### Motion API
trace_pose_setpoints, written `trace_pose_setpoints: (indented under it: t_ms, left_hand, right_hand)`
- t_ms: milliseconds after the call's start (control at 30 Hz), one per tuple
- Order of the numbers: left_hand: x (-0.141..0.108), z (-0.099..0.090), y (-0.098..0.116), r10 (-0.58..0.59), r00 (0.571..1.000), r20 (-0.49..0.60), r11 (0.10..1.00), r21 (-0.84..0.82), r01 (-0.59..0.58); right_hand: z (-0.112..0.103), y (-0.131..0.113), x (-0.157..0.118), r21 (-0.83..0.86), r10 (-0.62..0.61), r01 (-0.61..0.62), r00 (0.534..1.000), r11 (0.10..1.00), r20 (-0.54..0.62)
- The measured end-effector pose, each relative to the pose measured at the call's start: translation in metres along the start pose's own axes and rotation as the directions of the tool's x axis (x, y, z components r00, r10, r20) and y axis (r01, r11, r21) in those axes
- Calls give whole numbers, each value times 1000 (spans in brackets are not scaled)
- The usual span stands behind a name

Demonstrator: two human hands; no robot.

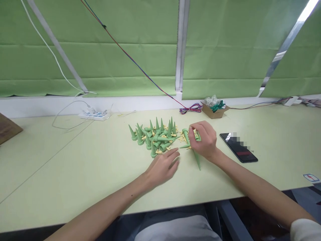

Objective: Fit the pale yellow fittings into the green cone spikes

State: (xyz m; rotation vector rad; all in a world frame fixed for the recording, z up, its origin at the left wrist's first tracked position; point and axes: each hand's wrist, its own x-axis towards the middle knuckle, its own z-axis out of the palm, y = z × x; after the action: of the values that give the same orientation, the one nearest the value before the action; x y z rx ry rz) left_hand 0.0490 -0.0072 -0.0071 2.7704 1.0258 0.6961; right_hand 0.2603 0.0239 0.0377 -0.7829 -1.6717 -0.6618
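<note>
Several green cones (140, 139) with small yellow pieces (173, 134) among them form a pile on the pale table; some stand upright, others lie on their sides. My left hand (164, 166) rests at the pile's front edge, fingers apart, nothing in it. Just right of the pile, my right hand (204, 139) is raised over more green cones and yellow pieces, its thumb and forefinger pinched together; what they hold, if anything, is too small to tell. One green cone (197, 160) points toward the table's front edge below my right hand.
A black phone (238, 147) lies to the right. Behind are a small cardboard box (215, 112) with plastic and green material, a bundled cable (192, 108) and a white power strip (96, 115). A brown board (8, 129) is at far left.
</note>
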Motion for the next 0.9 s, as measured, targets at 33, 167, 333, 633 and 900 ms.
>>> trace_pose_setpoints:
  t_ms: [33,167,333,633,900]
  left_hand:
    - [0,0,0,54,998,12,997,53,-55]
    - [1,-4,6,246,959,138,928,250,-274]
    - [5,-9,12,350,910,222,870,284,-404]
    - [11,-4,5,304,925,226,893,272,-360]
    - [6,-2,-6,161,982,101,986,-57,-156]
  right_hand:
    - [-3,2,1,-25,16,-16,1000,1000,-21]
    - [-10,11,-4,-98,145,-149,988,984,-49]
    - [-10,13,-19,-14,425,-429,899,903,-105]
    - [0,8,-31,269,831,-818,549,509,96]
    - [-4,-13,3,333,808,-784,582,524,98]
